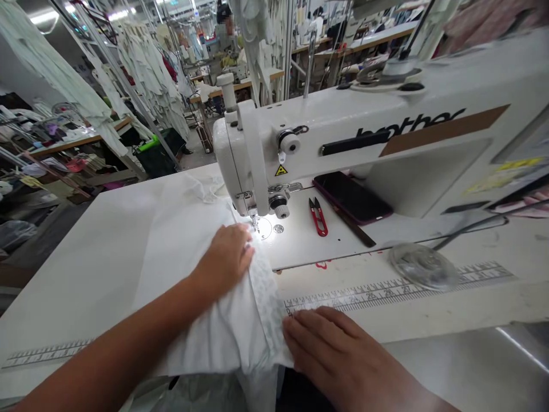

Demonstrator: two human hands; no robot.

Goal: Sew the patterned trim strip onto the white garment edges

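A piece of white fabric (pixel 210 326) lies across the table under the needle area (pixel 256 226) of a white sewing machine (pixel 364 143), with a faintly patterned strip (pixel 268 300) along its right edge. Just left of the presser foot, my left hand (pixel 227 252) grips the fabric with bent fingers, its thumb by the strip. Nearer to me, my right hand (pixel 334 352) holds the strip's right edge at the table's front, fingers pressed together and thumb hidden. Below the front edge, the fabric hangs down.
Red thread snips (pixel 319 218), a dark phone (pixel 354 197) and a thin dark blade-like strip (pixel 355 229) lie under the machine arm. A clear round object (pixel 422 266) sits on the printed ruler (pixel 364 297). Hanging garments (pixel 146 74) and other sewing tables stand behind.
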